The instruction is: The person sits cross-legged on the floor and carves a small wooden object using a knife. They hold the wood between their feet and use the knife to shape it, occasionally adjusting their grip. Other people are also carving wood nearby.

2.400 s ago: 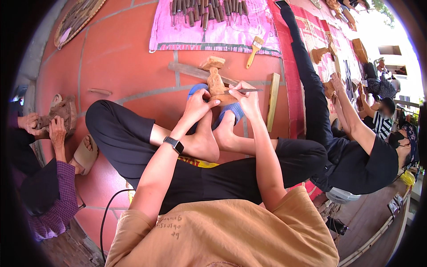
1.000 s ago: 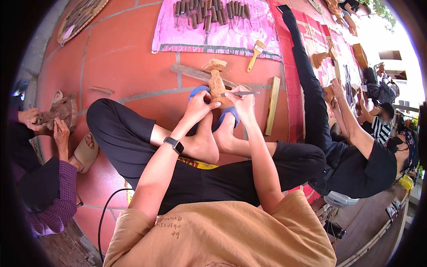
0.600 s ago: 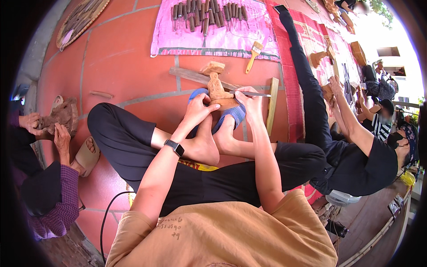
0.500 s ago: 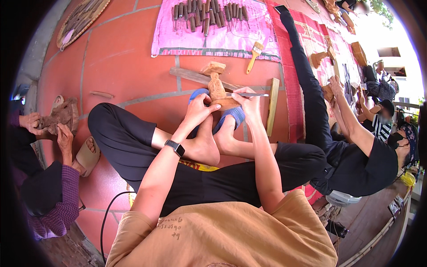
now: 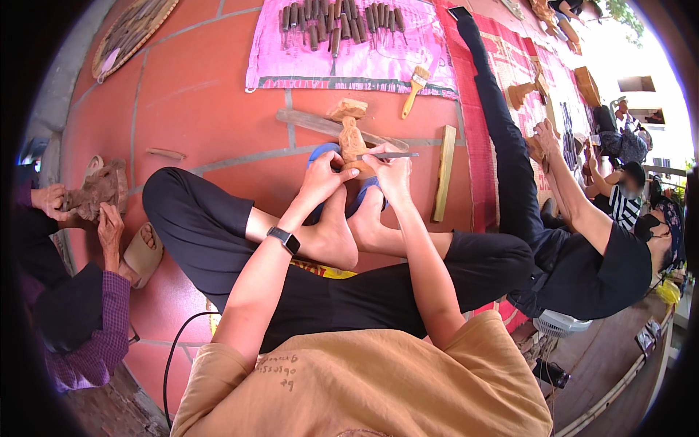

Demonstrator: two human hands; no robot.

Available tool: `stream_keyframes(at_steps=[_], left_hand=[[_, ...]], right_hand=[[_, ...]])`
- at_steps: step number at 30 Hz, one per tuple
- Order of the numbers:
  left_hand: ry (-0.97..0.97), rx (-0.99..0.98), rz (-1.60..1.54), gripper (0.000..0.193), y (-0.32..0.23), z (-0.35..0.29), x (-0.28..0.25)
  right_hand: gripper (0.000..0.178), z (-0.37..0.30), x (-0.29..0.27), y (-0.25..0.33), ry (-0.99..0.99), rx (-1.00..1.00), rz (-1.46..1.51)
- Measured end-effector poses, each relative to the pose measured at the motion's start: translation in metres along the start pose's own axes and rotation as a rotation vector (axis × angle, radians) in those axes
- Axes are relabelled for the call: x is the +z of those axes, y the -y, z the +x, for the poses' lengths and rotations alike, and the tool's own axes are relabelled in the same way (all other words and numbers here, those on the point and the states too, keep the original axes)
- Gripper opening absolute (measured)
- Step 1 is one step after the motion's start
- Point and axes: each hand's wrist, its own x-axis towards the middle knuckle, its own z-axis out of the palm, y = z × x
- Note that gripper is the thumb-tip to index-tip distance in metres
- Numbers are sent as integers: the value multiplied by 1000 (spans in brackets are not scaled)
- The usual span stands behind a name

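Note:
A light-brown wooden carving (image 5: 352, 137), shaped like a small figure on a wider base, stands between my feet. My left hand (image 5: 322, 176) is closed on its base, thumb pressed along the near side. In my right hand (image 5: 392, 172) is a slim grey carving tool (image 5: 406, 154), pinched in the fingers. The tool's left end meets the carving low on the figure; its other end sticks out to the right. My fingers cover part of the base, so the exact contact is hidden.
A grey wooden plank (image 5: 309, 122) lies behind the carving, a yellowish wood strip (image 5: 444, 175) to the right. Farther off are a brush (image 5: 416, 89) and several wooden-handled tools (image 5: 335, 25) on a pink sheet (image 5: 266, 58). People carve wood on both sides; one's leg (image 5: 502, 138) stretches along the right.
My right hand and the tool have shifted left, closer to the carving. The carving has tilted or turned slightly, and my left hand stays on its base.

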Motion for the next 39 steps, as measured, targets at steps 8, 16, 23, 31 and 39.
stream_keyframes(at_steps=[8,16,23,31,39], left_hand=[[-43,99,-101,44,25,-1,10],[-9,22,31,52,3,-3,2],[-27,38,65,47,8,1,4],[-17,20,45,50,10,0,5],[-212,215,104,41,-27,-14,-22]], right_hand=[[10,4,14,-38,17,-44,32],[13,5,-1,-13,-74,42,-27],[13,12,-8,-13,-109,11,-4],[10,5,-4,-5,-127,17,-14],[11,7,-13,1,-170,65,-14]])
